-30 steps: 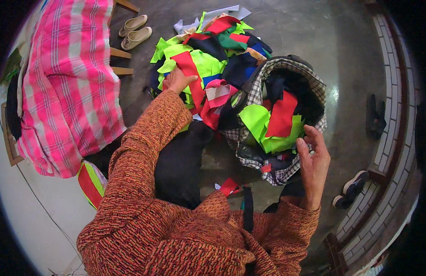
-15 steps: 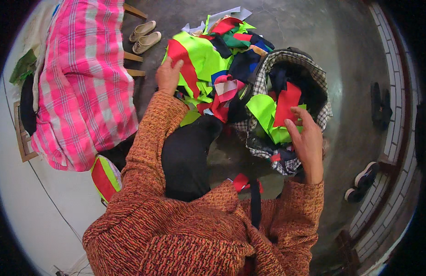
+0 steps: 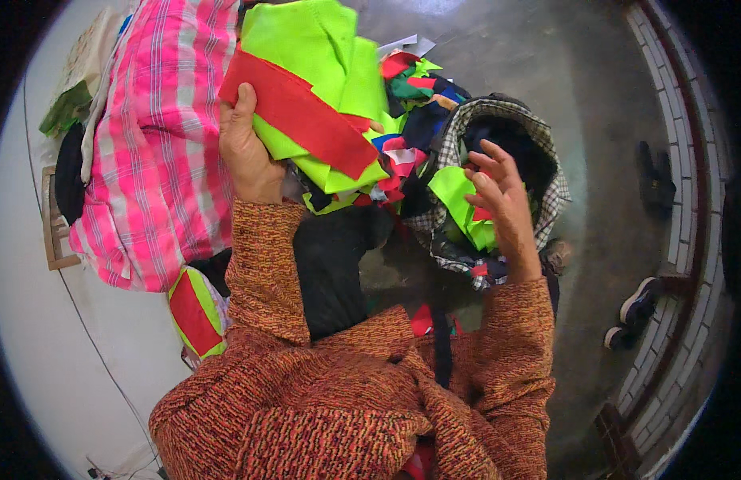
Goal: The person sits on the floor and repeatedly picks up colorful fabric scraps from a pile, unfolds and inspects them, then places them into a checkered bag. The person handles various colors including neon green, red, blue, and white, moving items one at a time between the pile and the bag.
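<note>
The left hand (image 3: 249,156) grips neon-yellow cloth (image 3: 306,40) and a red fabric strip (image 3: 302,112), fingers mostly hidden, over the multicoloured scrap pile (image 3: 422,122). The right hand (image 3: 508,204), its fingers loosely parted and seemingly empty, hovers over a black-and-white checked fabric bag (image 3: 556,180).

Likely home; plaid cloth (image 3: 158,152); shoes (image 3: 640,301)

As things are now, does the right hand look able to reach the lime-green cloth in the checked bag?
Probably yes: the right hand is over the open checked bag, close to the lime-green cloth, with nothing visible between them.
</note>
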Demonstrator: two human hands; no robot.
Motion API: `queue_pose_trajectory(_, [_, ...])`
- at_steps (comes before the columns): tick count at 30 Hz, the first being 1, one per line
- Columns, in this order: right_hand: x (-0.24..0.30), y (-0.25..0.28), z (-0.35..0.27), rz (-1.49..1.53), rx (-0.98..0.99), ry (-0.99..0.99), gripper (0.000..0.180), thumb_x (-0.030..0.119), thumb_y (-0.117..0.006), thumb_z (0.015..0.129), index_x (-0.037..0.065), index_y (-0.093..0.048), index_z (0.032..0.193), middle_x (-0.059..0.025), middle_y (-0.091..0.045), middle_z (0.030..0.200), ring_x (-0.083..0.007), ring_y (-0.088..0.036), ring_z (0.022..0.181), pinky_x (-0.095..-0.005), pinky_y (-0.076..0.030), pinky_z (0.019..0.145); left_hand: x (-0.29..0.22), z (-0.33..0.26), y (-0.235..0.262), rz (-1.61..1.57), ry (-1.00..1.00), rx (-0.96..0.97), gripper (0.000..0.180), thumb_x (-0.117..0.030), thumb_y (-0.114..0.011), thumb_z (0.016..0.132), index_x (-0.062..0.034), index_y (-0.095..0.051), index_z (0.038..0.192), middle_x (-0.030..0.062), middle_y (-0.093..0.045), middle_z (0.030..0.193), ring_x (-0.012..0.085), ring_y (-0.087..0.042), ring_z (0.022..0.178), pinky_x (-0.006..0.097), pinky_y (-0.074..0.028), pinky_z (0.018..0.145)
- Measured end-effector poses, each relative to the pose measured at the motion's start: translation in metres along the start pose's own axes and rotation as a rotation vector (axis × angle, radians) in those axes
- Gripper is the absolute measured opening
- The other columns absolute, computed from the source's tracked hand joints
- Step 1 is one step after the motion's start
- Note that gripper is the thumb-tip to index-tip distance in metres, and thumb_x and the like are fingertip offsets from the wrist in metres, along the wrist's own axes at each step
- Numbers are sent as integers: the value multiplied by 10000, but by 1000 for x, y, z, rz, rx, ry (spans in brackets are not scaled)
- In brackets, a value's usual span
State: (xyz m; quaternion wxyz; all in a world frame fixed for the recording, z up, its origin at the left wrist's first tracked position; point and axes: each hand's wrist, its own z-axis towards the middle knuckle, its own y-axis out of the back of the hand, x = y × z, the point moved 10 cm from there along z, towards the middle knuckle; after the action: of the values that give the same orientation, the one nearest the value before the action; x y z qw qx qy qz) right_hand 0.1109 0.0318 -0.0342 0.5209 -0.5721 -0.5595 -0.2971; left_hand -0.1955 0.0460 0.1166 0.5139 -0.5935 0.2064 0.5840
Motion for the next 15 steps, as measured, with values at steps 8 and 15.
queue_pose_trajectory(8, [22,-33,3,768,233,139,763,456,-612,811,105,-260,1391,-114,-347,1379,-317,-417,1200,-495,-473,849,61,-34,-79,-160,378,189,363,-77,-615,775,-57,-558,1134,56,-614,1072,171,-608,939,315,-487,851])
queue_pose_trajectory(15, [20,-2,5,644,69,150,664,315,-642,811,55,-338,1341,-86,-443,1317,-215,-477,1165,-360,-421,945,134,-100,-144,-228,720,573,602,59,-679,681,-72,-496,1240,30,-581,1150,150,-554,1049,317,-432,930])
